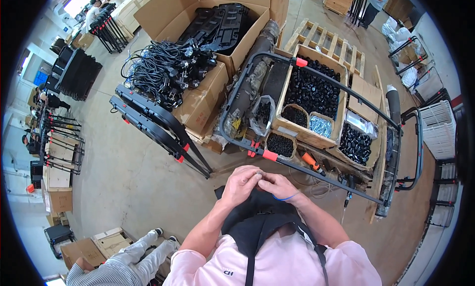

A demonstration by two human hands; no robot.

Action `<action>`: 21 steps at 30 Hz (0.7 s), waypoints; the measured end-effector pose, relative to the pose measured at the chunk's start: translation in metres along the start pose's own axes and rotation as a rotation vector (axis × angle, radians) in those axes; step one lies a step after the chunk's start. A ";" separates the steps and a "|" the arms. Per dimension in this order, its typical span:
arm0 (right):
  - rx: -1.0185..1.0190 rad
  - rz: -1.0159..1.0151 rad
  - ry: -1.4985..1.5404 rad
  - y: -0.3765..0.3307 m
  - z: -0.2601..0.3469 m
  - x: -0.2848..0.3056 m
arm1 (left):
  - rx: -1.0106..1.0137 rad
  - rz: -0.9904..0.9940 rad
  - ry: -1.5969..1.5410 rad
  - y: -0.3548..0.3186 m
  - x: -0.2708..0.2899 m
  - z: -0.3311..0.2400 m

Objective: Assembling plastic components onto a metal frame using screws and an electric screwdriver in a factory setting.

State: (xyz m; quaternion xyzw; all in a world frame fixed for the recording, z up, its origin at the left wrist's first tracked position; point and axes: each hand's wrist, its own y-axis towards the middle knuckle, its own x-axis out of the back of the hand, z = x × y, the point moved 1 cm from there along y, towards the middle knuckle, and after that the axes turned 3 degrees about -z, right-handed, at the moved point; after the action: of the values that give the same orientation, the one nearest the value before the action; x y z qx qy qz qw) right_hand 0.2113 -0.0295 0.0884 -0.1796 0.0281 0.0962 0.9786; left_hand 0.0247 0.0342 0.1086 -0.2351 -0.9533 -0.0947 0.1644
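My left hand [241, 183] and my right hand [280, 186] meet in front of my dark apron [257, 211], fingertips pinched together. Whatever small thing they may hold between them is too small to make out. Just beyond them runs a black tubular frame [316, 173] with red joints, lying across the bench. Past its near bar are a bag of small black parts [280, 145], a box of silver screws [320, 126] and a wooden bin of black knobs [312, 90]. A bag of glossy black pieces [355, 145] stands farther right.
An orange-handled tool [310, 160] and a power screwdriver [349, 186] are at the bench's near edge. Left are folded black frames [153, 122], a heap of power cables [170, 70] and a large carton [208, 1]. Someone in striped clothing [123, 266] is behind on my left.
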 end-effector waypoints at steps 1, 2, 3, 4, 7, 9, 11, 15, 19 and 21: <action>-0.065 0.011 -0.216 0.005 -0.004 0.005 | 0.138 0.027 -0.087 0.000 0.002 0.007; -0.069 0.012 -0.213 0.008 -0.009 0.004 | 0.142 0.029 -0.088 0.000 0.002 0.015; -0.091 0.010 -0.093 0.011 -0.016 0.001 | 0.345 0.029 -0.349 0.001 0.002 0.026; -0.115 0.012 0.025 0.014 -0.018 -0.001 | 0.548 0.022 -0.612 0.001 0.002 0.031; -0.094 -0.047 0.280 0.027 -0.026 -0.015 | 0.633 -0.022 -0.750 0.007 0.001 0.050; -0.091 -0.078 0.263 0.039 -0.038 -0.022 | 0.690 -0.043 -0.819 0.008 0.000 0.068; -0.089 -0.116 0.250 0.051 -0.046 -0.028 | 0.737 -0.096 -0.832 0.009 0.001 0.081; -0.242 -0.138 0.420 0.074 -0.064 -0.034 | 0.724 -0.027 -0.733 0.017 0.011 0.107; -0.346 -0.094 0.655 0.095 -0.072 -0.036 | 0.721 0.066 -0.746 0.031 0.023 0.131; -0.363 -0.086 0.688 0.104 -0.074 -0.038 | 0.747 0.122 -0.797 0.038 0.031 0.142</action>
State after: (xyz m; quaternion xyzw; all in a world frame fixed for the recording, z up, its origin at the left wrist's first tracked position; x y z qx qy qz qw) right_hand 0.1517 0.0327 -0.0128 -0.3726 0.3294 -0.0075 0.8675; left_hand -0.0213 0.1173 -0.0079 -0.2332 -0.8951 0.3563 -0.1318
